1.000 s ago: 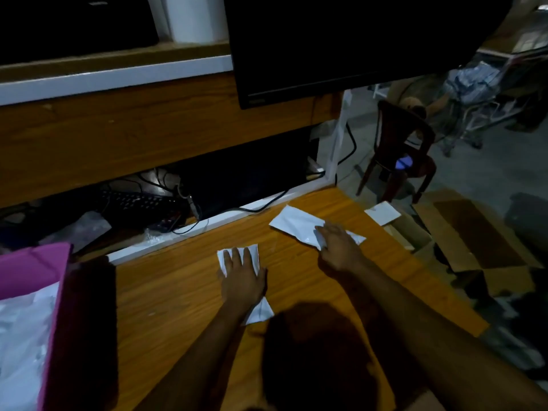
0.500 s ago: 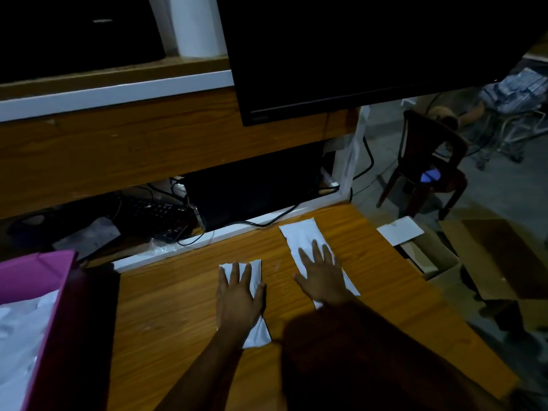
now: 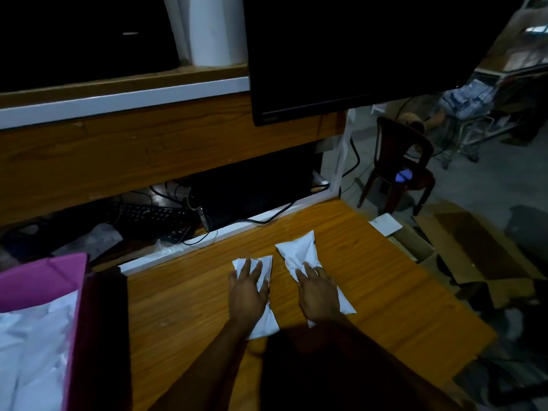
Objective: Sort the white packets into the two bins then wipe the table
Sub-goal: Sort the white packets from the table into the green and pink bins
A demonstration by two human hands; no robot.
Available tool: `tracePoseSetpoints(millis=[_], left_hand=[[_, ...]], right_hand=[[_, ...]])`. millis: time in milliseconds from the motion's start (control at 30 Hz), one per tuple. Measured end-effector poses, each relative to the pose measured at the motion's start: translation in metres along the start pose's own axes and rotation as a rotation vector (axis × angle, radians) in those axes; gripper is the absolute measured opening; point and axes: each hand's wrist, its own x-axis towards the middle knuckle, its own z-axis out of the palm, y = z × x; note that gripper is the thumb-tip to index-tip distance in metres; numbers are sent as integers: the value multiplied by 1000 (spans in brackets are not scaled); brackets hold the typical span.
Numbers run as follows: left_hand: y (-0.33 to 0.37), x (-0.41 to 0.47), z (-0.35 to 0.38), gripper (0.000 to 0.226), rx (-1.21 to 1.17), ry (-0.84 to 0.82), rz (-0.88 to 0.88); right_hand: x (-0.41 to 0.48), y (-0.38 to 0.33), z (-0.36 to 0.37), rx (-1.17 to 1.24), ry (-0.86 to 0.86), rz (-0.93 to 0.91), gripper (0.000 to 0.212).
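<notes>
Two white, soft plastic packets lie side by side at the centre of the frame on the orange-brown wooden tabletop (image 3: 385, 292). A second ago the right packet (image 3: 296, 250) lay crosswise and further toward the upper right; it is now turned lengthwise and drawn in until it sits just beside the left packet (image 3: 264, 323), which has barely shifted.

The left hand (image 3: 247, 289) rests on the left packet with fingers spread flat. The right hand (image 3: 318, 292) presses on the right packet with fingers closer together, and the plastic narrows under the palm. Whether either thumb has tucked under an edge cannot be told in this dim light.

With both packets lined up and covered, the likely next step is to lift them for sorting; neither has left the tabletop yet, and wiping is not begun.

At the lower left stands a bright pink bin (image 3: 44, 274), already holding a heap of white packets (image 3: 29, 351). A dark shape just beside it may be the second bin, but it is too dark to be sure
</notes>
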Motion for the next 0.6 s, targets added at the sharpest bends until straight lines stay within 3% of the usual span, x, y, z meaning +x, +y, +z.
tracePoseSetpoints(millis=[133,333,600], left_hand=[[-6,-24,-20,56,-72,46,96],[-15,-60,-66,44,-220,198,208],[-21,-127,-137,44,-289,370,242]], right_hand=[[-28,-20,-5,40,15,50,45],[-73,-66,-14,205,336,99,40],[-136,-136,-55,443,593,20,43]])
